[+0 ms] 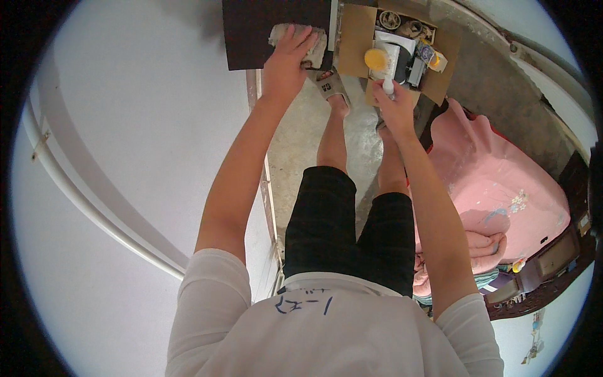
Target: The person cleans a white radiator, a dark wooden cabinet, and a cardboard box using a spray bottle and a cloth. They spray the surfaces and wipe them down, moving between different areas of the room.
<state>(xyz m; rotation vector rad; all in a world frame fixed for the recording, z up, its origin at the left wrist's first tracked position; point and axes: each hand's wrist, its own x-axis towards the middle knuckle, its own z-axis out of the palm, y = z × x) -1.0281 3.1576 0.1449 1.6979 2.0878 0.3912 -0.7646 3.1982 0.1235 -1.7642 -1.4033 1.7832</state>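
My left hand (288,66) presses a crumpled, off-white cloth (316,45) onto a dark brown, flat panel (247,35), near its front edge. The fingers lie spread over the cloth. In front of my right leg, my right hand (396,106) grips the slim white end of a white object (388,86). Its far part overlaps the box contents, so its full shape is unclear. A round yellow item (376,59) shows just beyond that hand; whether it belongs to the held object I cannot tell. Behind it stands an open cardboard box (355,42).
The box holds rolls of tape (389,20) and several other items. A white wall (118,141) with a white pipe (94,224) runs along my left. On my right, a pink cover (499,184) drapes over furniture. My slippered foot (333,89) stands on the concrete floor (297,136).
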